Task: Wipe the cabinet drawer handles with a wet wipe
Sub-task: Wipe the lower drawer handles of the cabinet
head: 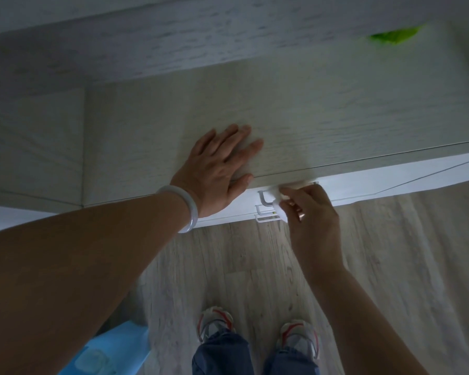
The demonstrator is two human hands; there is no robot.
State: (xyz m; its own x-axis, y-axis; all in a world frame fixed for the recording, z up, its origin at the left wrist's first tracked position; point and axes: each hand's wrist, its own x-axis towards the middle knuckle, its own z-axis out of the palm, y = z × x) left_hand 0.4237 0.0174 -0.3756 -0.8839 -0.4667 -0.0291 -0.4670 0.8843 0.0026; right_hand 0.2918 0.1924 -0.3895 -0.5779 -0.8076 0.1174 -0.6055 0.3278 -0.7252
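Observation:
I look straight down the front of a white cabinet point(363, 182) with a pale wood-grain top point(309, 115). Three metal drawer handles are stacked in view: the top handle point(263, 198), the middle handle point(261, 211) and the lowest handle point(266, 218). My right hand point(313, 220) pinches a white wet wipe point(278, 194) wrapped over the right part of the top handle. My left hand point(220, 169) lies flat on the cabinet top near its front edge, fingers straight, a pale bangle on the wrist.
A blue wet-wipe pack point(106, 355) lies low at the left, beside my legs. Something green point(395, 36) sits far back on the right. Grey wood-look floor point(390, 266) spreads below, with my two shoes point(255, 331) standing close to the cabinet.

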